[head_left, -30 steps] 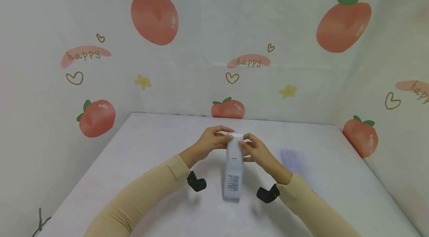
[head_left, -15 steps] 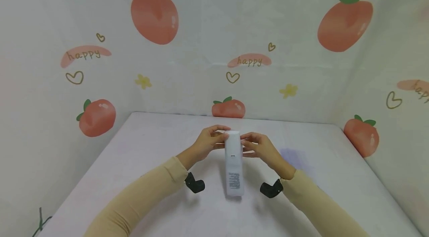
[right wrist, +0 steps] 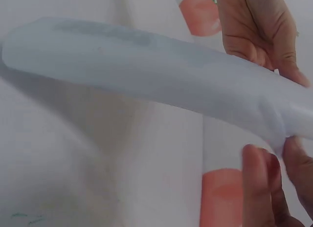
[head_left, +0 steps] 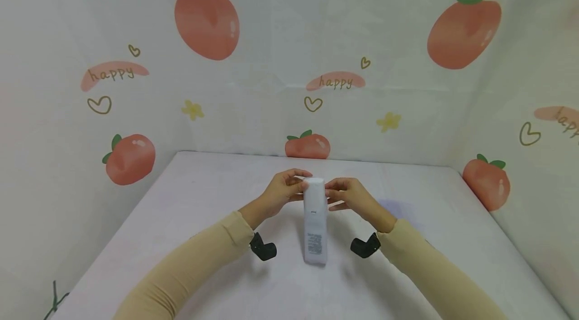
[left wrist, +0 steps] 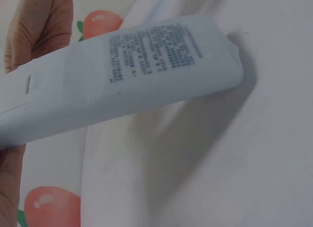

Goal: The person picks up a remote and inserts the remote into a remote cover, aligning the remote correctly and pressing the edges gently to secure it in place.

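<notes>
A white remote control (head_left: 314,227) in a pale translucent sleeve (right wrist: 161,70) is held tilted over the table, its back towards me. Small print (left wrist: 151,51) and the battery-cover seam show on that back. My left hand (head_left: 282,192) grips its far end from the left, thumb on the back surface. At the right edge is my right hand (head_left: 353,197), where the right wrist view shows a fold of the sleeve hanging down between thumb and fingertips (right wrist: 254,156). The front of the remote is hidden.
A white cloth covers the table (head_left: 203,184), and a printed peach curtain (head_left: 271,33) stands behind and at both sides. Black wrist cameras (head_left: 263,247) sit below both cuffs. A faint purple stain (head_left: 398,207) marks the cloth at right.
My right thumb has left the remote's back, and the hand has shifted right to its edge. The left hand keeps its grip. The remote has turned slightly.
</notes>
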A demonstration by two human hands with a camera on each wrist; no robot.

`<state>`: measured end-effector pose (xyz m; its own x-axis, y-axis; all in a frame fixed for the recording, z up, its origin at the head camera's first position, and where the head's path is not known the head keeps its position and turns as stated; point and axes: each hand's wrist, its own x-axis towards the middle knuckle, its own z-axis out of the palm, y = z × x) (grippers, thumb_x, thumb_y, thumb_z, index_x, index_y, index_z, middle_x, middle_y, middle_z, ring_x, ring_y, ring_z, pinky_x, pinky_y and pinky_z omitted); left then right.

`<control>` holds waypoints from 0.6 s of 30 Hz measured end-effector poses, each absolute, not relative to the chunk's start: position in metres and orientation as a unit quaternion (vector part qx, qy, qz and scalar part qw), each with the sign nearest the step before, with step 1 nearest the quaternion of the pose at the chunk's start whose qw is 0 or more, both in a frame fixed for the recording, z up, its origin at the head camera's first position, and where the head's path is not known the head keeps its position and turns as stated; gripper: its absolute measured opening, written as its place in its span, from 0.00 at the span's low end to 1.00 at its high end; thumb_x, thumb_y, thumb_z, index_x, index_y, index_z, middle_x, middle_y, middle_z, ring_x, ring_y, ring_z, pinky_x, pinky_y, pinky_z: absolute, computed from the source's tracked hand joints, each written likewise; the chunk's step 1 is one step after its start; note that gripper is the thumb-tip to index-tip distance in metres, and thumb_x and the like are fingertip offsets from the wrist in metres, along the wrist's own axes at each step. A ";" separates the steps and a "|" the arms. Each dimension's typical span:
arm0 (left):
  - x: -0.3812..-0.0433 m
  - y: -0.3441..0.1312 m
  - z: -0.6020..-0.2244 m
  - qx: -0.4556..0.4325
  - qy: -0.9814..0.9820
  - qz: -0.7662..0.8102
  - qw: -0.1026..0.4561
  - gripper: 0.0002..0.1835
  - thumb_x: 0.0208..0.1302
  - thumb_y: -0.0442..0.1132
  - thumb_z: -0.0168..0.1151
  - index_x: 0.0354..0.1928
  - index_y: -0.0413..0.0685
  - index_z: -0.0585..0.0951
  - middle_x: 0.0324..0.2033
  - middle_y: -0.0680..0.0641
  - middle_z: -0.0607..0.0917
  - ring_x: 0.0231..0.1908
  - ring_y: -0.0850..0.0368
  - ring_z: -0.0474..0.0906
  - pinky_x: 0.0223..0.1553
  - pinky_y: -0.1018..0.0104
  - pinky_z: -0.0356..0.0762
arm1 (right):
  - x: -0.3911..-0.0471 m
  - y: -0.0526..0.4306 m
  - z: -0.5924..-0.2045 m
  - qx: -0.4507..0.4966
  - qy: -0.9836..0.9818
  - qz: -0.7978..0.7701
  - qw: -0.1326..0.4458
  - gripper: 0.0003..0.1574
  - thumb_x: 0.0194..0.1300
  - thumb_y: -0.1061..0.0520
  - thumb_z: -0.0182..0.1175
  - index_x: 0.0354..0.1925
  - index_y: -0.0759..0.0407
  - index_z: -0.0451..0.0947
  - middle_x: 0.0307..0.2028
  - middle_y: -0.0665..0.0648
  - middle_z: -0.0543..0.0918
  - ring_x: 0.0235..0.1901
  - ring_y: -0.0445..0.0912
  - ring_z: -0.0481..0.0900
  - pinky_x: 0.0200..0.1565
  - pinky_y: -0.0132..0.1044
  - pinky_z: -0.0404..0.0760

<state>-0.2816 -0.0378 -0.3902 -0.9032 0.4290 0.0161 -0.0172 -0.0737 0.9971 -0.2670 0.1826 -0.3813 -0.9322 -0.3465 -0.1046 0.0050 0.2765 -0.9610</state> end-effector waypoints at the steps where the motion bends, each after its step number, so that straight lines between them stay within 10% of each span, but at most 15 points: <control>1: -0.281 -0.037 -0.390 0.154 0.665 0.714 0.156 0.18 0.66 0.31 0.59 0.57 0.34 0.74 0.45 0.42 0.83 0.43 0.56 0.82 0.52 0.52 0.80 | -0.267 0.183 -0.380 -0.109 0.796 -0.578 0.146 0.16 0.68 0.62 0.58 0.50 0.73 0.76 0.37 0.55 0.82 0.35 0.45 0.80 0.38 0.38 0.86; 18: -0.281 -0.031 -0.379 0.117 0.698 0.687 0.163 0.17 0.67 0.31 0.58 0.57 0.37 0.76 0.50 0.36 0.81 0.47 0.47 0.83 0.49 0.53 0.81 | -0.274 0.195 -0.377 -0.153 0.737 -0.616 0.233 0.10 0.70 0.64 0.55 0.45 0.72 0.76 0.31 0.48 0.80 0.33 0.38 0.78 0.39 0.27 0.81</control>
